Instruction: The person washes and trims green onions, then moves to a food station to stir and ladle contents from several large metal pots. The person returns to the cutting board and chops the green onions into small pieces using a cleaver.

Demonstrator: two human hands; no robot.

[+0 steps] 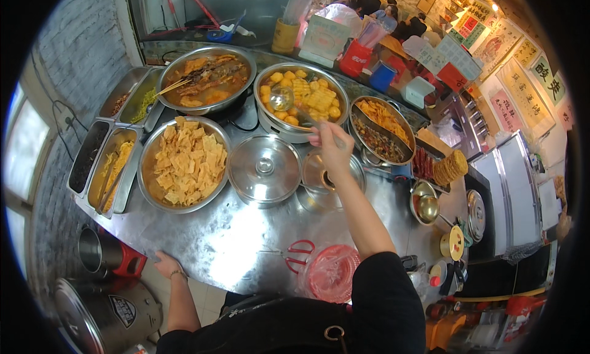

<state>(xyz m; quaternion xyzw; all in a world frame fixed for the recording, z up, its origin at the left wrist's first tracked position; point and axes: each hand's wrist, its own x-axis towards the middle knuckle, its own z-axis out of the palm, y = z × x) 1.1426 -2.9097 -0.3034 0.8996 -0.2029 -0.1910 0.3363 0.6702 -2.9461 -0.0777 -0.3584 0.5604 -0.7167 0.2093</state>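
My right hand [333, 142] grips the handle of a steel ladle [281, 98]. The ladle's bowl hangs over a round steel pot [265, 117] of broth, round yellow puffs [276, 77] and ribbed yellow pieces [318, 98]; whether it touches the broth I cannot tell. Below that hand sits a metal lid [309, 166], partly covered by my forearm, beside a larger steel lid with a knob [249, 179]. My left hand [167, 265] rests at the front edge of the steel table [203, 243], holding nothing that I can see.
A basin of fried flat pieces [189, 160] and one of skewers in broth [207, 84] stand leftward, past them several topping trays [87, 160]. Rightward is a divided pot [382, 132]. Red-handled scissors [297, 257] and a red basket [332, 273] lie near me. People [368, 3] sit beyond the counter.
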